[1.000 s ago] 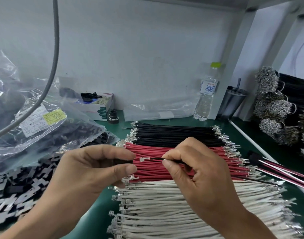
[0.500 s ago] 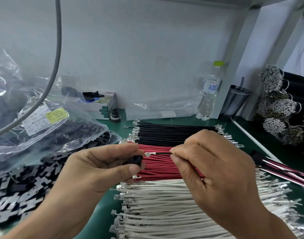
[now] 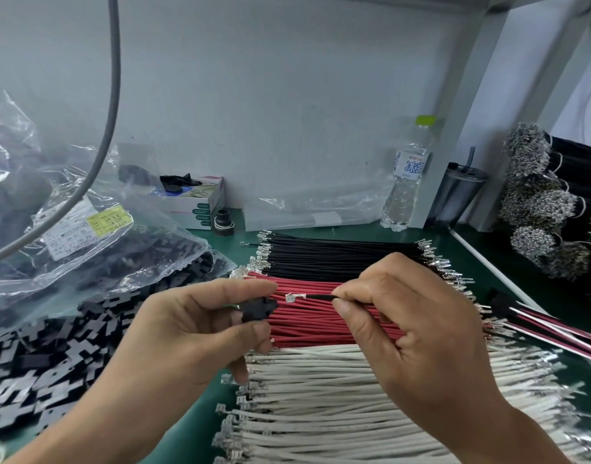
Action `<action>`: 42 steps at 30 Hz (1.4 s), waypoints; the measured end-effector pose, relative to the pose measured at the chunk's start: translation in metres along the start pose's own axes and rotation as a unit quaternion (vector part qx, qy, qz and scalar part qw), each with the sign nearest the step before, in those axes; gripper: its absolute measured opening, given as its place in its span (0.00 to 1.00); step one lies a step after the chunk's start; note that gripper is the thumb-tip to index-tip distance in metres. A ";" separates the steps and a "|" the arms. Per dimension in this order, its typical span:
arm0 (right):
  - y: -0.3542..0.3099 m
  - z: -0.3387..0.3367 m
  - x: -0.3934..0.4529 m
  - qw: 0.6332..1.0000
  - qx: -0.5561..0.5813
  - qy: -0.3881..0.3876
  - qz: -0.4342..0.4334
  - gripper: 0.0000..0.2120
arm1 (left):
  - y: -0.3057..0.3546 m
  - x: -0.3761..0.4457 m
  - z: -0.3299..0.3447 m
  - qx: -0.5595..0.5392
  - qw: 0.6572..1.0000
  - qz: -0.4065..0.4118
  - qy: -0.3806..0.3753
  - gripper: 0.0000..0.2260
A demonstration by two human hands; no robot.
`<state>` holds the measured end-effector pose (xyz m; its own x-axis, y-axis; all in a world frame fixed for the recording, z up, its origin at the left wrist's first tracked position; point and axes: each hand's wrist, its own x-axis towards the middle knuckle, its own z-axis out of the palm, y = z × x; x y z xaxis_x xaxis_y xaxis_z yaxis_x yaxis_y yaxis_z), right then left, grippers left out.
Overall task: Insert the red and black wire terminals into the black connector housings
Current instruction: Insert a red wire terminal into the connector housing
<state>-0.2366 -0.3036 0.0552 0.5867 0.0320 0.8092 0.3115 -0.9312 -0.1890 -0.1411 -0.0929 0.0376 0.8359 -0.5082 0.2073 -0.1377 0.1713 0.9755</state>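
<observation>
My left hand [image 3: 200, 333] pinches a small black connector housing [image 3: 258, 308] between thumb and fingers, its opening facing right. My right hand [image 3: 408, 333] grips a black wire [image 3: 319, 297] between thumb and forefinger. The wire's silver terminal [image 3: 292, 297] points left, a short gap from the housing. Beneath both hands lie a row of red wires [image 3: 307, 321] and, farther back, a row of black wires [image 3: 337, 254], all with metal terminals at their ends.
White wires [image 3: 320, 396] fill the near mat. Loose black housings [image 3: 42, 360] and a clear bag [image 3: 96, 242] of them lie left. A water bottle [image 3: 406, 182], a dark cup [image 3: 461, 192] and a box [image 3: 193, 202] stand at the wall. Wire bundles [image 3: 538, 202] and finished harnesses [image 3: 548, 329] are right.
The housing has come out from under my left fingers and now shows plainly. My right hand has brought the black wire's terminal level with it, just to its right.
</observation>
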 end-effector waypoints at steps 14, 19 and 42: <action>-0.010 -0.001 0.001 1.000 0.005 -0.028 -0.001 0.05 | 0.000 -0.001 0.004 -0.017 0.998 0.000 -0.060 0.14; -0.010 -0.005 0.003 0.998 0.015 -0.068 -0.003 0.05 | -0.001 0.000 0.003 -0.038 0.998 -0.012 -0.055 0.14; -0.013 0.010 0.004 0.986 0.083 -0.136 0.056 0.06 | 0.001 -0.001 0.000 0.072 0.994 0.017 -0.080 0.09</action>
<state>-0.2314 -0.2879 0.0552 0.7960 0.0499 0.6032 0.3386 -0.8627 -0.3755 -0.1420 -0.0925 0.0387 0.7363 -0.6332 0.2386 -0.2492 0.0741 0.9656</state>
